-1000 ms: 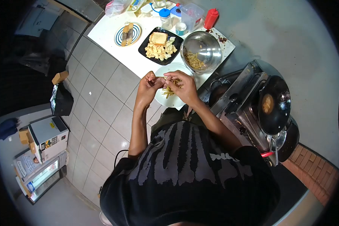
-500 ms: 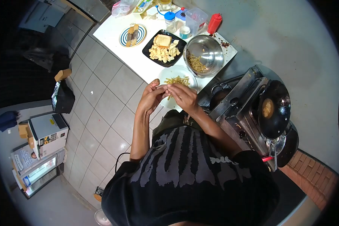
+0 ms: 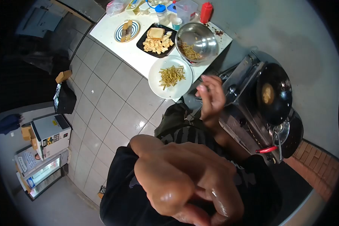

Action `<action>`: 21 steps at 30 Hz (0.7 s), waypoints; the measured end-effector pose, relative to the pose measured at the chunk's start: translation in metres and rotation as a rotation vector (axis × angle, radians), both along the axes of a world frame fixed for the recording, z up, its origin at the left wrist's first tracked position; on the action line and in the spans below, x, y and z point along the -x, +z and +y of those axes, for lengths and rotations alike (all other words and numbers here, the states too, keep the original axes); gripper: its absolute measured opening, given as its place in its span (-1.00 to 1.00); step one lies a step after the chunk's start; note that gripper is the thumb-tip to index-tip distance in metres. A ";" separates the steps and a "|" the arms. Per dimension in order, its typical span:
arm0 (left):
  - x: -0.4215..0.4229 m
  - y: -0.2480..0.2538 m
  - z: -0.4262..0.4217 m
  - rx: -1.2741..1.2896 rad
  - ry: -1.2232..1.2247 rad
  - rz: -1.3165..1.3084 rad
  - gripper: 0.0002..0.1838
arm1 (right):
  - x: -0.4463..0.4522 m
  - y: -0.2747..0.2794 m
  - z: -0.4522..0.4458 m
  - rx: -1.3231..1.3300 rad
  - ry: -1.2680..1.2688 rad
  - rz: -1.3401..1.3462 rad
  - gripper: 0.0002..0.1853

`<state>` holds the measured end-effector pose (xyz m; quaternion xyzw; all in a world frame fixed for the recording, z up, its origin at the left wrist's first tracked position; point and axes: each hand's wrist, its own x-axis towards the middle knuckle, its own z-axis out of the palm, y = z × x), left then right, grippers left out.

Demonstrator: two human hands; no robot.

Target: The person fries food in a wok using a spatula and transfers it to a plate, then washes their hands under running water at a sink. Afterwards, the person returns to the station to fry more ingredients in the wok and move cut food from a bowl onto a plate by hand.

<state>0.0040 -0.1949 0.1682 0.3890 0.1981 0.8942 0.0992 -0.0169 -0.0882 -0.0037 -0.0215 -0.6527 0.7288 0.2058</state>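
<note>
Very large and close to the camera, my left hand (image 3: 188,177) is raised over my chest. Its fingers are curled, and whatever is between their tips is hidden. My right hand (image 3: 213,98) is beside the right edge of the white plate (image 3: 154,84), apart from it, fingers loosely bent with nothing seen in them. Thin fried strips (image 3: 172,76) lie heaped on that plate. More strips rest in the steel bowl (image 3: 205,39) behind it. Cut pieces and a square bread-like slice fill a black dish (image 3: 142,44).
A striped plate (image 3: 118,33) with two long pieces is at the table's far left. Jars and a red bottle (image 3: 206,13) line the back. On the right are a stove (image 3: 245,113) and a black wok (image 3: 280,84) holding a browned piece.
My hands have come apart from their place together over the white plate. The left has risen toward the camera, the right has moved rightward, and the strips on the plate are now uncovered.
</note>
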 end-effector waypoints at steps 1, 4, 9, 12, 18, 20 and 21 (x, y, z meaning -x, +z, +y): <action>-0.009 0.002 0.014 -0.045 0.130 0.015 -0.61 | -0.016 0.022 0.006 0.012 -0.022 0.058 -0.79; -0.059 0.020 0.049 -0.064 0.322 -0.248 -0.61 | -0.061 0.068 0.022 0.294 0.041 0.617 -0.84; -0.102 0.032 0.079 -0.150 0.210 -0.488 -0.75 | -0.124 0.138 0.031 0.051 -0.175 0.802 -0.90; -0.127 0.045 0.085 0.011 0.294 -0.618 -0.73 | -0.143 0.142 0.034 0.028 -0.242 0.852 -0.91; -0.118 0.017 0.076 0.040 0.009 0.028 -0.44 | -0.172 0.128 0.043 -0.013 -0.335 0.765 -0.88; -0.121 0.010 0.066 0.072 -0.015 0.116 -0.29 | -0.173 0.117 0.050 -0.035 -0.270 0.744 -0.86; -0.127 0.009 0.053 0.081 -0.001 0.109 -0.29 | -0.173 0.109 0.054 -0.062 -0.295 0.745 -0.83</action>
